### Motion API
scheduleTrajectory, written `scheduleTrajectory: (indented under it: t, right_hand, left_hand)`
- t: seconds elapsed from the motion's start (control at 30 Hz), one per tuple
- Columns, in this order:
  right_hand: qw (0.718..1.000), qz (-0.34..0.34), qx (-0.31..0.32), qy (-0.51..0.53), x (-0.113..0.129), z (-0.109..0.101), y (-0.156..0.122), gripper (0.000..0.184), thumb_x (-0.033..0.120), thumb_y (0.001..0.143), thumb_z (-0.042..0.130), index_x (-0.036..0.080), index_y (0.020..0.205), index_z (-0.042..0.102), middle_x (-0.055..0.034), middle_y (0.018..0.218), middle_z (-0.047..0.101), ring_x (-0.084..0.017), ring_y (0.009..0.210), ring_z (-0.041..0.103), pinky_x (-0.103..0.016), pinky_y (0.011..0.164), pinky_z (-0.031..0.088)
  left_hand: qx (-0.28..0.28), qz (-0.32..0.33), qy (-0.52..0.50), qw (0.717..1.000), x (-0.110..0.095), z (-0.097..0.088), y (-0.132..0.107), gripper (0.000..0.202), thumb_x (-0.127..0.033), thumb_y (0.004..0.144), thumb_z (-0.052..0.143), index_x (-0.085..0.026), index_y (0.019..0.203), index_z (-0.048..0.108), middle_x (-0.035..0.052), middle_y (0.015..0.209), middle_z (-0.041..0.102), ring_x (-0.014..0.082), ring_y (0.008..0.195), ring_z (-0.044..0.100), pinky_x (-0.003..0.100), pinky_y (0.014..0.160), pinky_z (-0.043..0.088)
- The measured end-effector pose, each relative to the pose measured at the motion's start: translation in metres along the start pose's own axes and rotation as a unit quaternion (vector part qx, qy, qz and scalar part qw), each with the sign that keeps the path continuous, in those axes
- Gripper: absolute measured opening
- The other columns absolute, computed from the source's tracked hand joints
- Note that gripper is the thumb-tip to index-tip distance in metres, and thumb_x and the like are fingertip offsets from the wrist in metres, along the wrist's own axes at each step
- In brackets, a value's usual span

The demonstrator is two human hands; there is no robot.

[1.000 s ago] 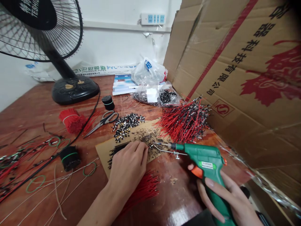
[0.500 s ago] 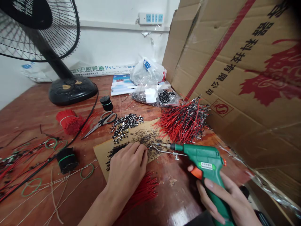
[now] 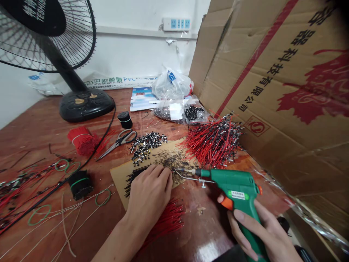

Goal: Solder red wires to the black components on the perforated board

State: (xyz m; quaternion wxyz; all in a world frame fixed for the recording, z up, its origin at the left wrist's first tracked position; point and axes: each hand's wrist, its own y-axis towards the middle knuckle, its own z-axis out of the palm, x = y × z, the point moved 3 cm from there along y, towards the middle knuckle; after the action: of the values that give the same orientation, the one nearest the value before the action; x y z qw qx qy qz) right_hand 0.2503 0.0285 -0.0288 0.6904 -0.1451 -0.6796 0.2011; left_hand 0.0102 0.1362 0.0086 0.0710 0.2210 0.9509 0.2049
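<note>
My right hand (image 3: 265,231) is wrapped around the handle of a green soldering gun (image 3: 234,182), with a finger at its orange trigger. The gun's thin tip and curved solder feed tube point left, ending right beside the fingertips of my left hand (image 3: 151,191). Those left fingers are pinched together over a brown cardboard sheet (image 3: 118,182); what they grip is mostly hidden. Black wires (image 3: 133,180) lie on the sheet beside the left hand. A bundle of red wires (image 3: 171,218) lies below it. Dark scraps (image 3: 170,158) are scattered around the tip.
Small black-and-silver parts (image 3: 147,143) are heaped behind the sheet, near scissors (image 3: 118,143). A pile of red wires with dark ends (image 3: 214,140) sits against a large cardboard box (image 3: 272,72). Bagged parts (image 3: 181,111), a fan (image 3: 85,105) and bundled wires (image 3: 80,185) stand around.
The soldering gun has moved slightly left, its tip closer to my left fingertips. The view has shifted a little. My left hand stays pinched in about the same place.
</note>
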Motion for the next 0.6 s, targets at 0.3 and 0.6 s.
scheduleTrajectory:
  t: [0.3,0.6]
  right_hand:
    - [0.999,0.005,-0.017,-0.043,0.008,0.002,0.0,0.055,0.056,0.089,0.045,0.01,0.12,0.039,0.0031,0.056,0.046,0.003,0.041,0.037,-0.011,0.052,0.039]
    - [0.998,0.012,-0.012,-0.06,0.011,0.004,-0.003,0.055,0.059,0.088,0.044,0.01,0.111,0.039,0.0027,0.056,0.045,0.003,0.042,0.036,-0.01,0.051,0.038]
  left_hand:
    - [0.002,0.011,-0.011,1.0,0.0,0.001,0.0,0.017,-0.022,0.091,0.053,-0.022,0.08,0.066,-0.0013,0.079,0.062,0.0155,0.079,0.057,0.032,0.07,0.039]
    - [0.004,0.017,-0.032,0.999,-0.001,0.003,0.0,0.017,-0.019,0.09,0.054,-0.021,0.079,0.067,-0.0011,0.077,0.06,0.015,0.077,0.056,0.032,0.07,0.041]
